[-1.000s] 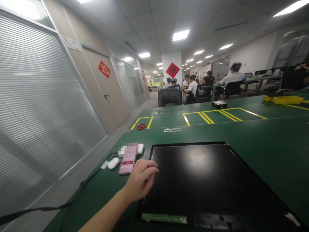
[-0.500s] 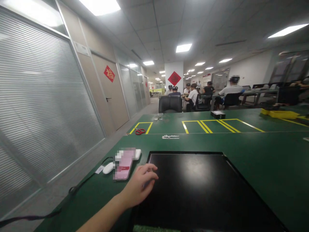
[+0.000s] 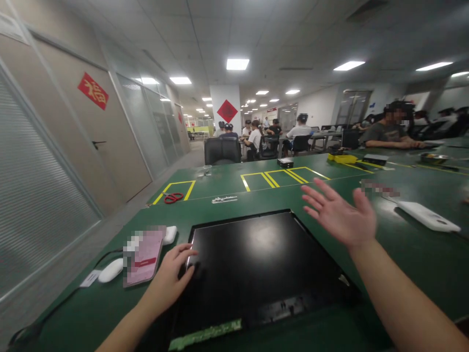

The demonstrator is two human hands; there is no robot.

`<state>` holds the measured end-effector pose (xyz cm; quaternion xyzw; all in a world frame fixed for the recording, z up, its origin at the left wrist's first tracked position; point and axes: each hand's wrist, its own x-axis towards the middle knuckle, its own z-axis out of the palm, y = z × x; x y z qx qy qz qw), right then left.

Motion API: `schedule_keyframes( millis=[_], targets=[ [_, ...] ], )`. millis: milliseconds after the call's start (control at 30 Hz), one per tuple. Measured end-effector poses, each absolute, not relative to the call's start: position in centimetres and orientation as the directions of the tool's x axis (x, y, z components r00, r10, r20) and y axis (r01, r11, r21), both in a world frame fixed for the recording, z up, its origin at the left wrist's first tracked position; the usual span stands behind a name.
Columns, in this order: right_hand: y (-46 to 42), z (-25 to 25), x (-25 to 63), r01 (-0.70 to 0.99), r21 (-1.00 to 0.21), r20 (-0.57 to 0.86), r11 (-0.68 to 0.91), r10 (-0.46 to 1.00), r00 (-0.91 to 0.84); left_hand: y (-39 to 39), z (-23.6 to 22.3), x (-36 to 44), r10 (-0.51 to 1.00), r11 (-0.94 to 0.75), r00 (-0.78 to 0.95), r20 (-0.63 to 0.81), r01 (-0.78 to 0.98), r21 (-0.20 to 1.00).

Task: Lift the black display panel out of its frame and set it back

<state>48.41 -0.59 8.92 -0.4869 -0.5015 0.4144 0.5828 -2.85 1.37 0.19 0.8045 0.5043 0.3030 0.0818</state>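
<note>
A flat black screen panel (image 3: 252, 264) lies face up on the green table, with a green strip (image 3: 205, 335) along its near left edge. My left hand (image 3: 174, 269) rests at the panel's left edge, fingers apart and fingertips over the border. Raised beyond the panel's right side, my right hand (image 3: 339, 212) is spread with its palm showing and nothing in it. Just left of my left hand lies a pink phone (image 3: 146, 266), partly blurred out, with a white mouse-shaped object (image 3: 111, 270) beside it.
Red-handled scissors (image 3: 173, 197) and small white pieces (image 3: 224, 199) lie past the panel. Yellow tape outlines (image 3: 256, 174) mark the table (image 3: 278, 198). A white device (image 3: 427, 216) sits at right, a yellow tray (image 3: 342, 159) farther back. A person (image 3: 388, 129) sits across at the right.
The view has turned to the right, so things shift left in the picture. My right hand has come into view, raised and open. My left hand stays by the panel's left edge.
</note>
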Motion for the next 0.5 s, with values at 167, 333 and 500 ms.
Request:
schedule_keyframes(
  millis=[167, 333, 500],
  targets=[
    [1.1, 6.0, 48.8, -0.138, -0.983, 0.103, 0.117, 0.990, 0.099, 1.9, -1.2, -4.7, 0.938, -0.317, 0.208, 0.277, 0.838, 0.445],
    [1.4, 3.7, 50.9, -0.142, -0.986, 0.066, 0.087, 0.988, 0.143, 1.9, -1.5, -4.6, 0.963, -0.258, 0.184, 0.196, 0.838, 0.481],
    [3.0, 0.5, 53.6, 0.361, -0.914, -0.046, -0.186, 0.931, 0.363, 2.1, -1.2, -4.2, 0.969, -0.240, 0.160, 0.187, 0.772, 0.588]
  ],
)
